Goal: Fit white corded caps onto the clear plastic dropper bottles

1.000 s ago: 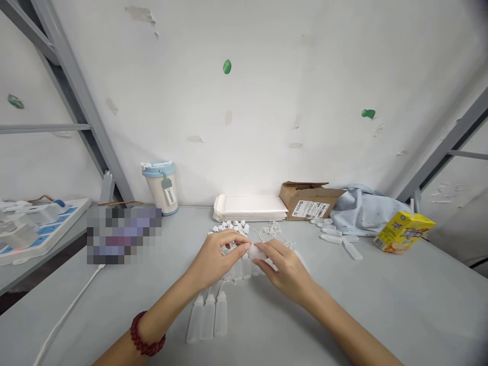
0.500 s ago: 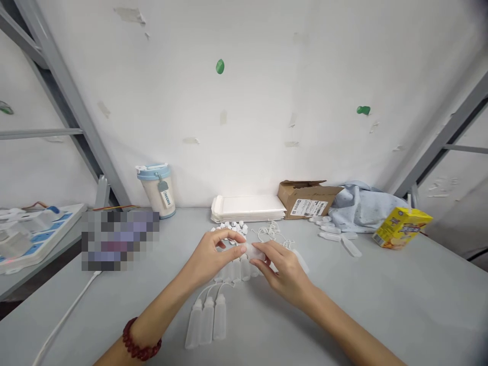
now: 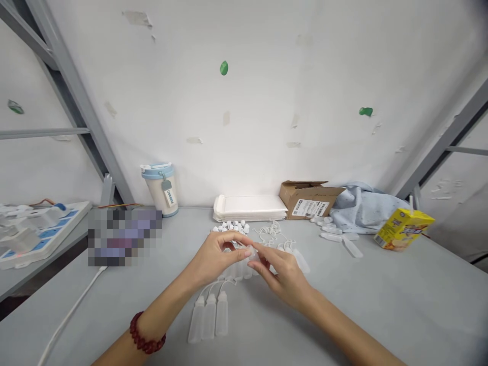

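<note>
Above the grey table, my left hand point(image 3: 219, 254) and my right hand point(image 3: 281, 267) meet at a small translucent plastic bottle point(image 3: 252, 252). Thumb and fingers of both hands are closed on it, and they cover much of it. Behind and below the fingers stands a row of similar bottles point(image 3: 238, 272), partly hidden. Three bottles with thin curved tubes point(image 3: 210, 317) lie nearer to me. Just beyond my left hand is a pile of small white caps point(image 3: 231, 226). White curved tubes point(image 3: 270, 233) lie beyond my right hand.
Along the wall are a lidded cup point(image 3: 162, 195), a stack of white envelopes point(image 3: 249, 207), an opened cardboard box point(image 3: 310, 199) and a blue cloth point(image 3: 366, 206). Loose bottles point(image 3: 351, 247) and a yellow drink carton point(image 3: 404, 229) lie right. A power strip point(image 3: 49, 231) and white cable point(image 3: 72, 315) are left.
My fingers have shifted around the bottle and drawn closer together, with my right index finger now reaching across its top. The whole view has moved slightly.
</note>
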Motion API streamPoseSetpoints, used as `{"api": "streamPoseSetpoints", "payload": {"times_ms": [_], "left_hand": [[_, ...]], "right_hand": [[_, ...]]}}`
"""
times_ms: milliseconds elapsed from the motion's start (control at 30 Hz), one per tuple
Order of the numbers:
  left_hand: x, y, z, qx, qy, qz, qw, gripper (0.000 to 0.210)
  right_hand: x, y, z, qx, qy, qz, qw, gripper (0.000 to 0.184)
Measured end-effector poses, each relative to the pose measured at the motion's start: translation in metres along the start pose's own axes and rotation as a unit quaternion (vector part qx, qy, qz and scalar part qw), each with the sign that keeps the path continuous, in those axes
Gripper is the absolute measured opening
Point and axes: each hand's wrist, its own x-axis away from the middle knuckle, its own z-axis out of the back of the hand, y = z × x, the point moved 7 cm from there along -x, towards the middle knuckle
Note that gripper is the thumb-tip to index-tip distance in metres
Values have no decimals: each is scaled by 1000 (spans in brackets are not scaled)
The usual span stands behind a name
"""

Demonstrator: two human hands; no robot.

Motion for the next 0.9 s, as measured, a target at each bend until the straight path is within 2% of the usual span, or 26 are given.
{"api": "streamPoseSetpoints", "payload": {"times_ms": [233,367,500,633,767,833,900], "left_hand": [[1,-1,-2,-25,20,34,999,16],[1,-3,-3,-30,19,31,999,18],[1,-4,0,-29,40,29,998,20],[1,1,-1,-36,32,19,999,17],[2,2,0,-95,39,16,995,15],[4,5,1,-158,67,-28,985,17],[10,14,2,-249,125,-120,953,25]], "right_hand": [[-1,-3,8,6,59,0,998,20],[-2,-3,12,14,69,-17,997,16],[-2,2,12,0,67,-53,996,21],[-2,-1,12,17,74,-28,997,25],[0,-1,14,30,92,-20,995,23],[0,1,15,26,100,-35,994,23],[-1,5,15,14,95,-70,993,23]]}}
